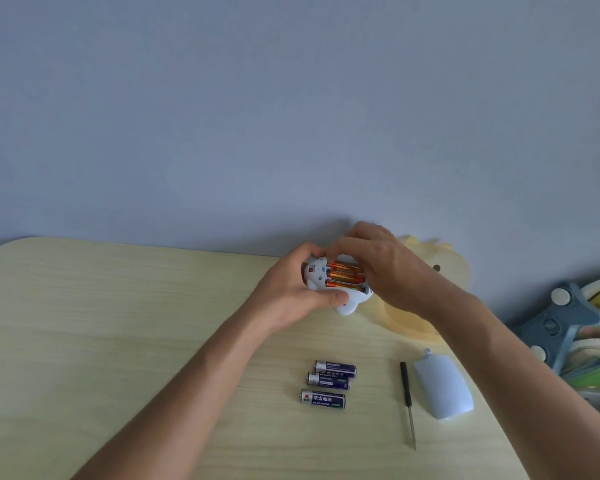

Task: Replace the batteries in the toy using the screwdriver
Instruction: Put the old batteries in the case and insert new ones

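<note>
Setting: pale wood-grain table (125,341) set against a plain blue-grey wall (257,116).
Toy: small white toy (349,305) held just above the table's far edge, battery compartment open and facing up.
Batteries in toy: three orange batteries (343,276) lie side by side in the compartment.
Left hand: left hand (291,296) grips the toy's left end, fingers curled over the top, thumb pressed along the near side.
Right hand: right hand (385,268) reaches over the toy's right end, fingers curled down at the orange batteries; whether it pinches one or only touches them cannot be told.
Spare batteries: three dark blue batteries (328,384) lie on the table nearer the person, roughly parallel, the two farther ones touching, the nearest slightly apart.
Screwdriver: thin black-handled screwdriver (407,403) lies on the table right of the blue batteries, tip toward the person.
Cover: pale blue battery cover (442,386) rests just right of the screwdriver.
Other: yellow plush shape (433,289) behind the right wrist; blue plastic item (555,323) and colourful clutter at the right edge.
</note>
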